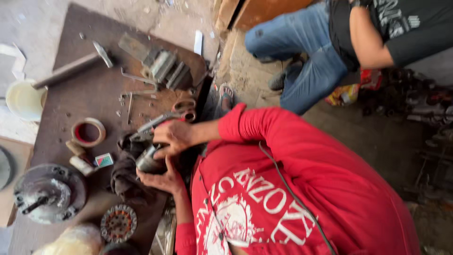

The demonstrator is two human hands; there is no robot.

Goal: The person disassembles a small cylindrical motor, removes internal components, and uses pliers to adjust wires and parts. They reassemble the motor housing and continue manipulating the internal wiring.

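My right hand (175, 135) grips a metal hand tool (152, 125) with a reddish handle and presses it onto a grey metal cylinder (148, 163). From below, my left hand (161, 180) cups that cylinder. Both hands work at the near edge of a brown workbench (94, 94), over a dark rag (125, 172). My red printed shirt (292, 189) fills the lower right of the view.
On the bench lie a tape roll (88, 132), a round metal flange with a shaft (49, 192), a slotted rotor disc (118, 223), a stack of metal plates (167, 68), a hammer (75, 66) and scissors (185, 107). A white bucket (23, 100) stands left. Another person in jeans (306, 52) crouches top right.
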